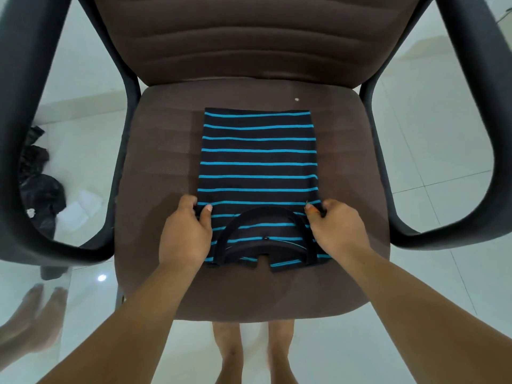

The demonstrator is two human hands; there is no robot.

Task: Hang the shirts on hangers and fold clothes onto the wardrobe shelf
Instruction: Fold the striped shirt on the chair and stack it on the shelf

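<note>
Both hands, left hand [184, 234] and right hand [336, 230], pinch the side edges of the striped shirt [257, 162] between curled fingers [207, 210], which lies flat on the chair seat [155, 151] beyond them, seemingly ready for another fold.

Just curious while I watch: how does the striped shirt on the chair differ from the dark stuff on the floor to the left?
The striped shirt is folded into a flat rectangle on the chair seat; the dark heap lies crumpled on the floor. The shirt has blue stripes; the heap looks plain. The left hand and right hand grip the shirt; nothing touches the heap. Both are mostly black.
</note>
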